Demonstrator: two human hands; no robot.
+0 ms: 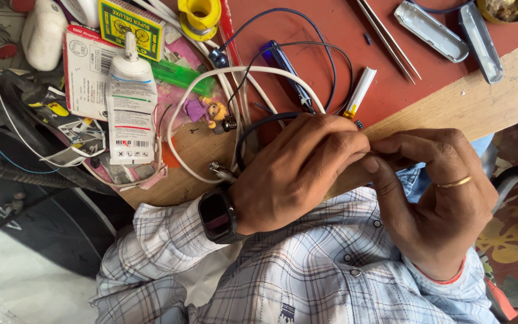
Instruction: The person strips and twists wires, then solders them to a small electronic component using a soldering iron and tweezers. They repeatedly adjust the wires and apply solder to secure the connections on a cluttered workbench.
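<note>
1. A small thin thing is pinched between the two hands, just over the wooden edge of the table. Most of it is hidden by fingers, so what it is cannot be told.
2. Its long side seems to lie left to right, level with the table edge. Which end is the front cannot be told.
3. The left hand is curled nearly shut, with its fingertips pressed on the thing's left end. It is likely held this way to keep the thing steady.
4. The right hand is bent too, and the other end is gripped between thumb and fingers.
5. A black cable is seen running under the left hand.
6. Farther off, a white glue tube, tweezers and a white pen-shaped tool are laid on the table.
</note>
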